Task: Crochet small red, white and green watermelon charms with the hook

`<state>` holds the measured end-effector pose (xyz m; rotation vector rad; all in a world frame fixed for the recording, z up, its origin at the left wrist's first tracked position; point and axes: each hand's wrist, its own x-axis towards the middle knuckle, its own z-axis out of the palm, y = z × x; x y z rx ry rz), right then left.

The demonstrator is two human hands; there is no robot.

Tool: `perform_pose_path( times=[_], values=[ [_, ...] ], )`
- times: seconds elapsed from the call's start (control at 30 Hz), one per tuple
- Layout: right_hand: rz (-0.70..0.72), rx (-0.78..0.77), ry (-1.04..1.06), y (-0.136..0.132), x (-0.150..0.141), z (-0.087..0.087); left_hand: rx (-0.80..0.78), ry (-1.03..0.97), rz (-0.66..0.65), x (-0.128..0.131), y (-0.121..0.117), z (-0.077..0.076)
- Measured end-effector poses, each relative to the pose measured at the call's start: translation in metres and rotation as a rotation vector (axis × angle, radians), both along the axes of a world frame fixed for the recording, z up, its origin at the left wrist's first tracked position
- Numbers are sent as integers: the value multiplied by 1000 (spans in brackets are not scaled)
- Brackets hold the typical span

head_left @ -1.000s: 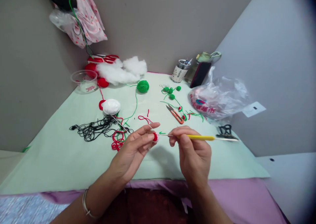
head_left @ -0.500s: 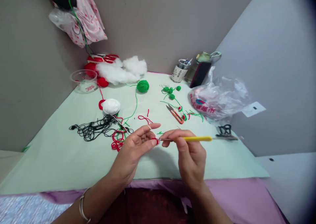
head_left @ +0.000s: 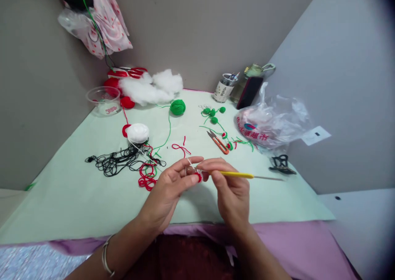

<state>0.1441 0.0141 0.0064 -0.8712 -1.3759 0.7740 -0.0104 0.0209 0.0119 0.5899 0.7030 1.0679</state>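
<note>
Between the thumb and fingers of my left hand (head_left: 173, 183) is a small red and white crochet piece (head_left: 198, 176). White yarn runs over the raised left index finger and back toward a white yarn ball (head_left: 138, 133). My right hand (head_left: 231, 189) is closed around the yellow handle of a crochet hook (head_left: 237, 174), its bare metal rear end pointing right. The hook's front end meets the crochet piece; its exact tip is too small to make out. Both hands are close together above the table (head_left: 123, 206).
Tangled black yarn (head_left: 115, 160) and red yarn loops (head_left: 146, 177) lie left of my hands. Beyond are a green yarn ball (head_left: 177, 107), orange thread snips (head_left: 218, 142), white stuffing (head_left: 148, 88) and small green crochet balls (head_left: 214, 120). A plastic bag (head_left: 271, 119) and black hair clip (head_left: 282, 164) sit right.
My right hand and the crochet hook have moved left, closer to my left hand. White yarn now shows at the red piece. The left hand has barely shifted.
</note>
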Motion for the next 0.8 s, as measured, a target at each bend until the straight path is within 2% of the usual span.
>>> perform_pose_path(
  times=[0.13, 0.27, 0.3, 0.37, 0.47, 0.53, 0.6, 0.8],
  values=[
    [-98, 129, -204, -3, -3, -5, 37, 45, 54, 6, -2, -1],
    [-200, 339, -499, -7, 1, -10, -82, -90, 1, 6, 0, -5],
    [-214, 331, -479, -7, 3, -9, -119, -128, -25, 5, 1, -5],
    [-215, 205, -303, -5, 6, -6, -159, -162, -38, 2, 3, -6],
    [-109, 0, -15, -2, 5, -2, -91, -76, -4, -1, 5, -5],
    [-34, -21, 13, 0, 3, 0, -3, 19, 2, -1, 4, -4],
    [-19, -12, -28, 2, 2, 0, 50, 92, 6, -1, 3, -3],
    [3, -72, 19, 1, 2, -3, 49, 89, 8, 1, 1, -3]
  ],
)
